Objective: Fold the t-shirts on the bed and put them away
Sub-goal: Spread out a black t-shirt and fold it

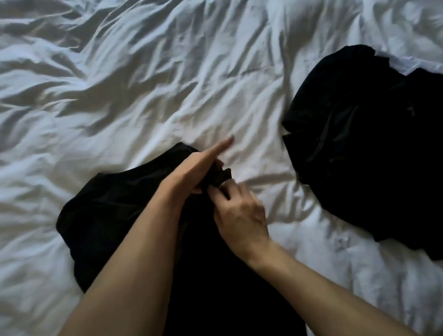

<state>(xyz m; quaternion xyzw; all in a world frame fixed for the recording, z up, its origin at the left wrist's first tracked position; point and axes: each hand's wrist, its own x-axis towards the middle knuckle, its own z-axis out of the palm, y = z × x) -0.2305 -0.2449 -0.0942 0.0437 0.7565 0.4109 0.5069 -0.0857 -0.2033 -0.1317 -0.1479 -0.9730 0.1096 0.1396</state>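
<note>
Nearest the camera, two bare forearms reach forward over a black t-shirt (115, 211) that lies spread on the bed, running from the bottom edge of the view up past the hands. The right hand (240, 215) sits at the shirt's right-hand edge with its fingers curled, pinching a small fold of the black cloth between fingertips and thumb. Just above and touching it, the left hand (201, 170) grips the same bunched fold with its lower fingers wrapped round the fabric, while its index finger sticks out straight towards the sheet beyond. The gathered cloth pokes out dark between the two hands. Well apart on the right lies a heap of black clothing (377, 151), crumpled and unfolded. Under everything spreads a rumpled white duvet (149, 66), deeply creased, filling the view to its far edge
</note>
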